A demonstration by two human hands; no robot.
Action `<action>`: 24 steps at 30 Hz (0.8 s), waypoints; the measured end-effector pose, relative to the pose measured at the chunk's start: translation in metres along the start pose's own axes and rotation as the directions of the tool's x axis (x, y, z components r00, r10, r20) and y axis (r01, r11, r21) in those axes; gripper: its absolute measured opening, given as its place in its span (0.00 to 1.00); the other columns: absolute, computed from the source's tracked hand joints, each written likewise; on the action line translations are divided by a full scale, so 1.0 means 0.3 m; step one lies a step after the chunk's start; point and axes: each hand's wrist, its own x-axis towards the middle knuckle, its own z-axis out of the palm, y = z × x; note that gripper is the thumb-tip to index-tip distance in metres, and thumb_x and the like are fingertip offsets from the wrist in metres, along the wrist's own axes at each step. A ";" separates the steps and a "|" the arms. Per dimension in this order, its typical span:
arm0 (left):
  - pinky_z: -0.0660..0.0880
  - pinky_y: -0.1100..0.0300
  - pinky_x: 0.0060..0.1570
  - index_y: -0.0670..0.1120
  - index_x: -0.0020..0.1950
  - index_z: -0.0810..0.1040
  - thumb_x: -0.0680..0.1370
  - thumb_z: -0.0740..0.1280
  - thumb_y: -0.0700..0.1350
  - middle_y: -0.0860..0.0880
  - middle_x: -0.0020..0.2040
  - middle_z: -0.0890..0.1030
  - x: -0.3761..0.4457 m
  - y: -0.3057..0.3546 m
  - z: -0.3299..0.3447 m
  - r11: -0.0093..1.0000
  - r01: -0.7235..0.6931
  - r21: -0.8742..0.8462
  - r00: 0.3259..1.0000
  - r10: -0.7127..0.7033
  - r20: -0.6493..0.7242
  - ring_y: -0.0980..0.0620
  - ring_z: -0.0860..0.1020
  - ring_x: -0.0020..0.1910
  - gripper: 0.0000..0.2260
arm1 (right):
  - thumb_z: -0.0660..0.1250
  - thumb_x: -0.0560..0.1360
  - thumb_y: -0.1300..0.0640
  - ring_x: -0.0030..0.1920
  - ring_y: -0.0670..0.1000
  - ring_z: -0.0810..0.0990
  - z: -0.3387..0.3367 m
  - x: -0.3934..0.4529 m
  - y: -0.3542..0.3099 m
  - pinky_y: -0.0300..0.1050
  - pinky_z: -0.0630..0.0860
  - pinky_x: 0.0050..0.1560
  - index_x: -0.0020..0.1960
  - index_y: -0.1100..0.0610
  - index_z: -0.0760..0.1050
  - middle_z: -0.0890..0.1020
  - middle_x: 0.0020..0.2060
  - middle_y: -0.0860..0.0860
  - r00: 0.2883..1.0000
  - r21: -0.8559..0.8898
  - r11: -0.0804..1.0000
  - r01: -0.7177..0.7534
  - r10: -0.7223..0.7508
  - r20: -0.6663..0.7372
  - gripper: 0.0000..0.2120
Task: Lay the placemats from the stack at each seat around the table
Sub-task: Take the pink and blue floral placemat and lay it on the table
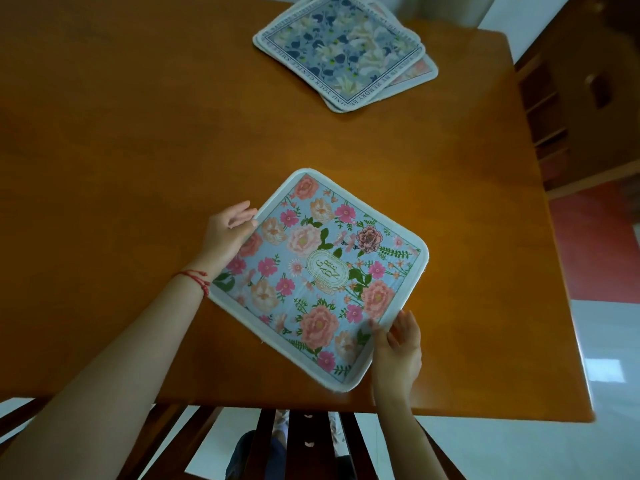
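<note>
So the light-blue fabric placemat with pink and peach flowers and a white border (pixel 317 278) sits at the near edge of the glossy orange-brown wooden table (pixel 138 140), turned at an angle so one corner points away. The left hand (pixel 228 233) has its fingers curled around the mat's left edge, thumb on top, with a red string bracelet (pixel 197 277) on that wrist. The right hand (pixel 398 348) pinches the near-right edge, fingers lying over the border. Further back, toward the far right, is the stack of remaining placemats (pixel 346 50), blue-and-white floral one on top, fanned a bit unevenly. Dark wooden chair slats (pixel 301 445) show below the table edge.
</note>
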 end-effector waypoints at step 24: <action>0.72 0.60 0.52 0.39 0.64 0.73 0.78 0.62 0.37 0.42 0.61 0.77 -0.299 -0.082 -0.009 0.966 0.158 -0.203 0.878 -0.232 -0.418 0.52 0.74 0.55 0.14 | 0.62 0.77 0.56 0.57 0.54 0.77 -0.042 0.414 -0.158 0.47 0.76 0.52 0.66 0.58 0.69 0.77 0.60 0.56 0.960 -0.304 0.911 0.279 -0.273 0.063 0.18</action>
